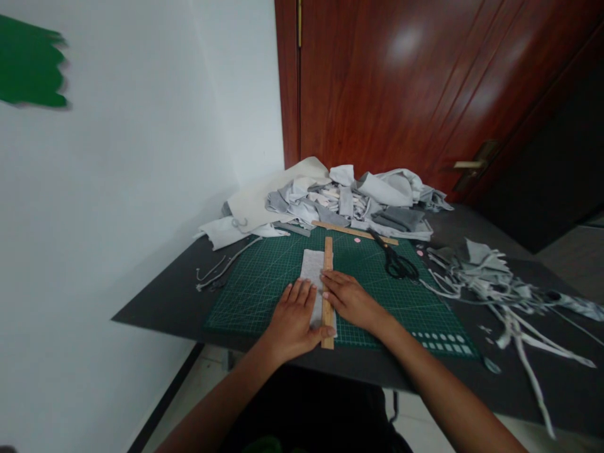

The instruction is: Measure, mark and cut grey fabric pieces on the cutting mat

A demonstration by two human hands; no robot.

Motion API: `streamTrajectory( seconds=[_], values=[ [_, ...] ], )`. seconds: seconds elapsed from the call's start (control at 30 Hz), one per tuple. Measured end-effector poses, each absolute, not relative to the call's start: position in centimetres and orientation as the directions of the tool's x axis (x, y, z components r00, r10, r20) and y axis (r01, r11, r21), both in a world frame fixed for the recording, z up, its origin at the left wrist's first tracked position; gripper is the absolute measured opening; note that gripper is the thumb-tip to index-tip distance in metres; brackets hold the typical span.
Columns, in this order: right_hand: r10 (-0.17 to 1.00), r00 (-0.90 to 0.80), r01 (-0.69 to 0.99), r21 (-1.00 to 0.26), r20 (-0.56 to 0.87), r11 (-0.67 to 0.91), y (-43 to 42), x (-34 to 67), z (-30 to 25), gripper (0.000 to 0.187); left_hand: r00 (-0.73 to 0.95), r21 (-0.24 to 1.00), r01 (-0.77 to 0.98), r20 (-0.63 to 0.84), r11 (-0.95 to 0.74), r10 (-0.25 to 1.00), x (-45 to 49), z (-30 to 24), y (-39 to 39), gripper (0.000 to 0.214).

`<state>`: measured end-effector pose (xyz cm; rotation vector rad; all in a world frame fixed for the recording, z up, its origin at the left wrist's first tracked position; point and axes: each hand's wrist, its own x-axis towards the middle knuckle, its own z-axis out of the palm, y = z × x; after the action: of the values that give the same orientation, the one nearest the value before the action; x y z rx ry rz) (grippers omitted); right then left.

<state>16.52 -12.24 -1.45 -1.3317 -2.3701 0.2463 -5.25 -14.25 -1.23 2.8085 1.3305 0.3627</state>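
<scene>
One dark table [170, 289], bearing a green cutting mat [264, 277]. Beyond the mat, a heap of grey and white fabric [346, 202]. At the mat's near middle, flat, a light grey cloth piece [311, 267], with a wooden ruler [328, 257] lengthwise along its right side. On this cloth, the left hand [293, 316], palm down, fingers extended, slightly apart, thumb on the ruler. From the right, the right hand [350, 297], fingers extended, close together, tips touching the ruler. Farther right, on the mat, black scissors [391, 257].

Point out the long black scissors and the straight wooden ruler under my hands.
Long black scissors [389, 254]: head view, the middle, where the handles begin.
Straight wooden ruler [327, 314]: head view, bare part, lower half.
</scene>
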Motion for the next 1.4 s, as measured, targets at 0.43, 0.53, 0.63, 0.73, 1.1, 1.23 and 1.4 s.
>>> streamTrajectory(
  seconds=[0.43, 0.53, 0.63, 0.73, 1.1, 1.23, 1.4],
  values=[
    [0.771, -0.521, 0.581, -0.509, 0.367, 0.635, -10.9, 17.9, -1.5, 0.031, 0.725, 0.015, 0.655, 0.268, -0.755, 0.634, -2.6, 0.5, -8.1, 0.055],
    [0.749, -0.519, 0.528, -0.534, 0.413, 0.66, -10.4, 17.9, -1.5, 0.02, 0.783, 0.071, 0.599, 0.159, -0.798, 0.602, -3.1, -1.6, -6.9, 0.064],
    [0.753, -0.511, 0.505, -0.565, 0.414, 0.653, -10.4, 18.0, -1.5, 0.016, 0.772, 0.08, 0.613, 0.153, -0.786, 0.617, -3.2, -2.6, -6.7, 0.069],
    [0.79, -0.507, 0.566, -0.559, 0.344, 0.606, -10.8, 18.3, -1.2, 0.024, 0.767, 0.058, 0.622, 0.154, -0.781, 0.623, -3.2, -2.4, -7.0, 0.074],
    [0.794, -0.508, 0.52, -0.616, 0.334, 0.592, -10.0, 19.9, -1.8, 0.042, 0.786, 0.07, 0.613, 0.05, -0.787, 0.617, -3.5, -1.6, -7.1, 0.115],
    [0.822, -0.416, 0.576, -0.586, 0.39, 0.569, -8.7, 20.1, -3.4, 0.052, 0.783, 0.077, 0.616, 0.051, -0.784, 0.62, -3.4, -1.5, -7.1, 0.123],
    [0.837, -0.408, 0.63, -0.551, 0.365, 0.547, -8.0, 20.5, -4.2, 0.055, 0.785, 0.092, 0.612, 0.05, -0.785, 0.618, -3.4, -1.6, -6.9, 0.132]
  ],
)
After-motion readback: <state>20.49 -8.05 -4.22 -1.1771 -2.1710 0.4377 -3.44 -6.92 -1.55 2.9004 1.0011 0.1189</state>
